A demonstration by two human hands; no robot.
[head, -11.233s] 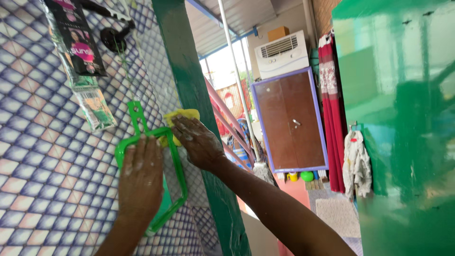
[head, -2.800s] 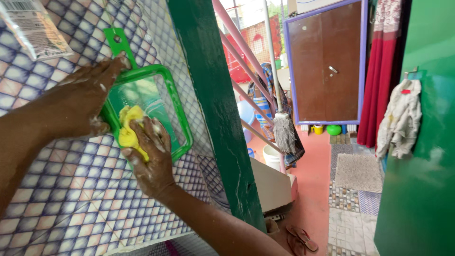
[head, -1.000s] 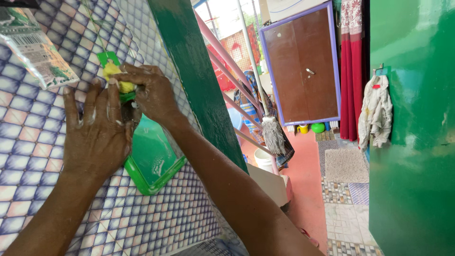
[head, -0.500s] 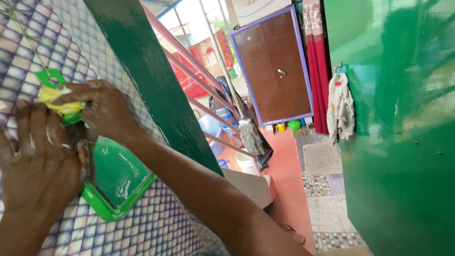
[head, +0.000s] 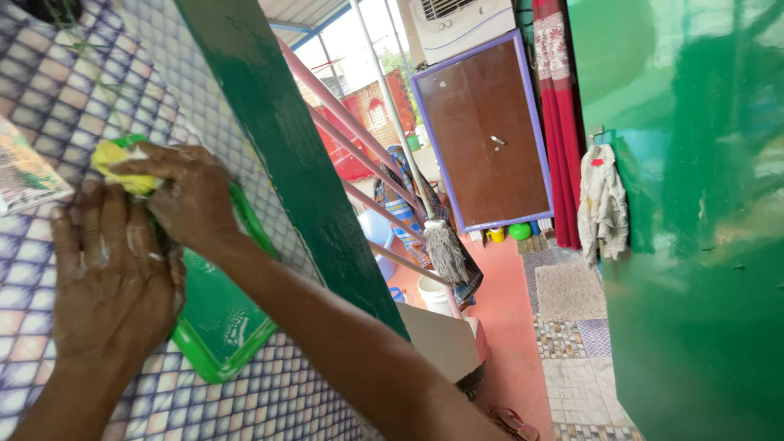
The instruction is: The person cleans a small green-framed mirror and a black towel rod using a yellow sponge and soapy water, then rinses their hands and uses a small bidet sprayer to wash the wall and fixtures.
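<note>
A green-framed mirror (head: pixel 220 318) hangs against the blue-and-white tiled wall (head: pixel 73 98). My left hand (head: pixel 106 278) lies flat over the mirror's upper part, fingers spread and soapy. My right hand (head: pixel 192 200) presses a yellow sponge (head: pixel 122 159) against the top of the green frame, beside the left hand's fingertips. Only the mirror's lower corner and right edge show under the hands.
A dark green pillar (head: pixel 286 155) runs down right of the mirror. A printed packet (head: pixel 24 175) hangs at the left edge. Beyond are a mop (head: pixel 445 245), a white bucket (head: pixel 433 294), a brown cabinet (head: pixel 490 139) and a green door (head: pixel 702 229).
The sponge in my right hand has travelled from the mirror's glass up to the frame's top. My left hand stays flat on the mirror. The view swung left.
</note>
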